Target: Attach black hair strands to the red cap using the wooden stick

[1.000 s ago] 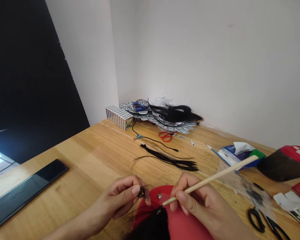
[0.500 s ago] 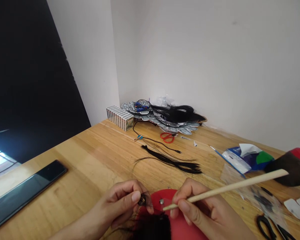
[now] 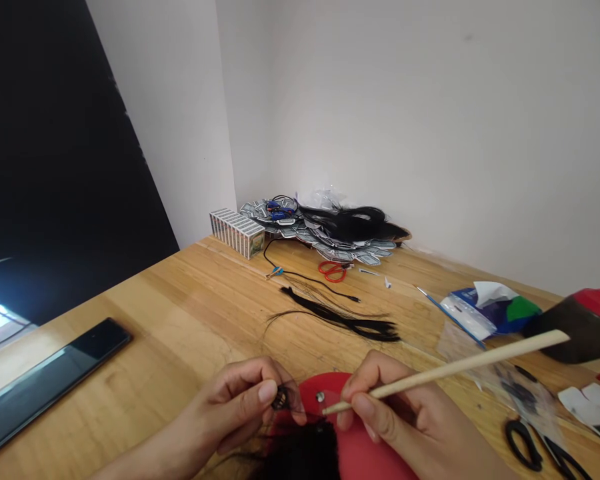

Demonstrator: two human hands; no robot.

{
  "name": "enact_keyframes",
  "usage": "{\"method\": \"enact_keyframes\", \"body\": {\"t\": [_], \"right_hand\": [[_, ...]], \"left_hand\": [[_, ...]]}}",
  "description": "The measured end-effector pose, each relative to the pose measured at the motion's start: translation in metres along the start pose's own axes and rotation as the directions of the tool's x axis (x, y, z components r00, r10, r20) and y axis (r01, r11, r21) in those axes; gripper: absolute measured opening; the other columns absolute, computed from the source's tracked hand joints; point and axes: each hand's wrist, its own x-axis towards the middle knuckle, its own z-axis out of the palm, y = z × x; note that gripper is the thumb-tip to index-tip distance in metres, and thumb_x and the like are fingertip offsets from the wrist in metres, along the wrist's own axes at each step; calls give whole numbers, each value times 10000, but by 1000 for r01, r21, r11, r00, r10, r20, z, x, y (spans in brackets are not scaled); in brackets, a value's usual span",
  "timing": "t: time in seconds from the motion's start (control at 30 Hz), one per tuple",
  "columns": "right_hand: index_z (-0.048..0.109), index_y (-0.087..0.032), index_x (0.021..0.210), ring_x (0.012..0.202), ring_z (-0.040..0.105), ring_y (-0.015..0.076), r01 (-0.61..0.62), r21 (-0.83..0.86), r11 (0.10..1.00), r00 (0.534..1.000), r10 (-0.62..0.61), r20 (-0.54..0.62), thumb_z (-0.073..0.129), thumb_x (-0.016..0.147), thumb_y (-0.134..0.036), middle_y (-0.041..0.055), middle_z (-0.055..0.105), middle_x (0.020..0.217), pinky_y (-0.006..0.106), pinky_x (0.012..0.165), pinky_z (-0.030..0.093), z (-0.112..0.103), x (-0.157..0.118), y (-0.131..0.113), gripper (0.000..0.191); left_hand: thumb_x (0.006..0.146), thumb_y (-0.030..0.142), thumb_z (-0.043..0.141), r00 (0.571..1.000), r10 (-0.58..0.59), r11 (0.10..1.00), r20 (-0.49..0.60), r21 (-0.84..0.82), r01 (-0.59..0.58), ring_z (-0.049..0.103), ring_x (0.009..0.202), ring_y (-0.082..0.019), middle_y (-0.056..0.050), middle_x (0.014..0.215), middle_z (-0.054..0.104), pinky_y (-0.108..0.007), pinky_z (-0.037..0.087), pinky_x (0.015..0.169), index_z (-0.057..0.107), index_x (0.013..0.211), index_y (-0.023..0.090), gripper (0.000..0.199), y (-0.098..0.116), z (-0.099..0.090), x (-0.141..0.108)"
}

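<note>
Thin pale wooden stick (image 3: 445, 372) pinched in right hand (image 3: 385, 417), long axis slanting up and rightward, tip just right of small black hair coil (image 3: 281, 399), held tight between thumb and fingers of left hand (image 3: 230, 410), over red rounded form (image 3: 365, 443) at bench's (image 3: 180, 300) near edge.

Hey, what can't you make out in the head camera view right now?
All in the head view:
- Small dark coil: partly hidden by the left hand, too small to identify.
- Wooden stick: partly hidden by the right hand.
- Red form: covered by black hair, cut off by the bottom edge.
- Black-handled scissors: tips cut off by the bottom edge.
- Piled cards: print too small to read.
</note>
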Motion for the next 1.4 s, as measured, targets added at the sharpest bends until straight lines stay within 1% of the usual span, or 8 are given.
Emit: {"method": "enact_keyframes", "body": {"t": [0.37,0.5,0.6,0.7,0.87,1.0,1.2,1.4], "right_hand": [[617,-217,757,709,571,170,-101,39,994,995,101,0,655,908,-583,-11,701,748,272,689,397,-2,1,-4,397],[572,-215,720,749,627,163,-70,64,996,997,67,37,625,953,-526,-10,704,752,265,711,416,-5,3,-1,393],[525,-221,704,788,659,166,-69,100,993,997,64,49,628,960,-505,-21,694,729,264,748,427,-7,4,2,395],[529,-221,718,727,640,156,-76,97,992,996,73,42,636,947,-527,-34,667,678,259,703,415,-6,4,3,397],[563,-212,731,608,522,137,-84,35,996,996,83,20,640,924,-573,-32,636,657,261,608,355,-4,4,4,416],[576,-213,713,625,543,145,-79,6,997,997,79,11,622,921,-600,-29,615,646,261,610,364,-2,4,1,442],[538,-218,661,598,549,148,-44,-16,999,998,43,-42,616,915,-612,-26,588,621,264,605,389,1,3,-3,476],[491,-225,668,570,534,138,-56,23,998,994,58,-93,620,893,-649,-46,547,586,258,614,418,1,3,-1,497]], "left_hand": [[878,574,673,997,-17,996,-71,82,23,240,415,-11,-52,810,652,-181,123,370,701,819,148,430,-7,-5,0],[857,581,695,997,-7,995,-79,94,15,290,467,-46,-66,795,661,-193,131,401,682,769,141,449,-3,0,0],[829,555,745,998,16,1000,-55,25,-15,415,559,-81,-69,763,670,-177,218,459,666,718,141,436,3,8,2],[811,541,770,1000,3,1000,-27,-22,-3,507,658,-120,-82,774,693,-185,329,554,660,712,139,429,8,14,3],[816,566,751,1000,-30,999,-9,-26,29,459,637,-124,-87,815,695,-217,326,555,632,720,152,442,4,11,3],[837,576,722,1000,-28,1000,7,-7,28,453,662,-141,-94,828,685,-236,273,532,602,708,164,448,-1,8,2],[839,589,711,999,-35,999,22,3,35,428,637,-133,-90,832,679,-244,271,537,582,710,168,459,-3,9,3],[797,622,734,999,-6,998,-37,65,8,499,687,-150,-99,815,677,-230,349,581,616,684,154,496,5,11,3]]}}
